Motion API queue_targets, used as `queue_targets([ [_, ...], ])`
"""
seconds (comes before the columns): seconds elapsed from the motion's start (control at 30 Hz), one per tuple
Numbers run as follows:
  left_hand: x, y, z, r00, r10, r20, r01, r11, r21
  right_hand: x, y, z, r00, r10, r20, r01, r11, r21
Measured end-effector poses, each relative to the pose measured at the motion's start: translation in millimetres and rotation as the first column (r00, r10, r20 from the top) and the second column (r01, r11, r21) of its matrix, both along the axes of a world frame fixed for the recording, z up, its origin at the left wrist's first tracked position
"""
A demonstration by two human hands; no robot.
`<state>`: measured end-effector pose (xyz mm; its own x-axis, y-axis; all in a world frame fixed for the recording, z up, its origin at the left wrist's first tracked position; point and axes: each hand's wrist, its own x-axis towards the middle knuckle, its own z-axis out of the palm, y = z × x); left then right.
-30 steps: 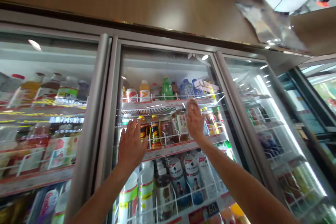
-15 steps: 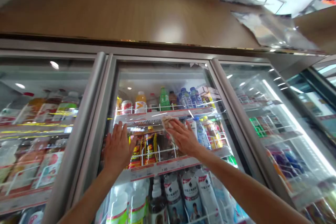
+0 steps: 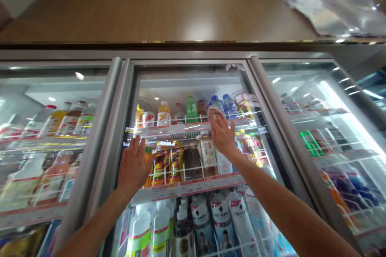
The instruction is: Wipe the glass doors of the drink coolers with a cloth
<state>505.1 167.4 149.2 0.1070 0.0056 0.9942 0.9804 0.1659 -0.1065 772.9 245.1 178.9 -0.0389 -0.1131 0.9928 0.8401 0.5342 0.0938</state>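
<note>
My left hand (image 3: pixel 133 165) lies flat, fingers spread, on the glass door (image 3: pixel 187 88) of the middle cooler, near its left frame. My right hand (image 3: pixel 222 132) presses a small pale cloth (image 3: pixel 213 112) against the same glass higher up, level with the top shelf (image 3: pixel 181 129) of bottles. Only the cloth's upper edge shows above my fingers. Behind the glass stand drink bottles in white wire racks.
Closed glass doors flank the middle one on the left (image 3: pixel 54 128) and right (image 3: pixel 325 128), all showing shelves of drinks. Grey door frames (image 3: pixel 104 136) run between them. A wooden panel (image 3: pixel 169 12) spans above the coolers, with a shiny ceiling at the upper right.
My right hand with the cloth went down and left across the glass, then back up and right. My left hand slid slightly left and stays flat on the door.
</note>
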Motion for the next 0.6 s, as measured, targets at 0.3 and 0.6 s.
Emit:
queue_targets([
  [0.3,-13,-11,-24.5,0.999,-0.046,0.025,0.047,0.997,-0.061,-32,-8,-14.1,0.955,0.01,0.295,-0.038,0.995,0.089],
  [0.6,-11,-9,-49.9,0.996,-0.063,-0.07,0.056,0.993,-0.103,-37,-14,-52.4,0.923,-0.071,0.379,0.04,0.995,0.089],
])
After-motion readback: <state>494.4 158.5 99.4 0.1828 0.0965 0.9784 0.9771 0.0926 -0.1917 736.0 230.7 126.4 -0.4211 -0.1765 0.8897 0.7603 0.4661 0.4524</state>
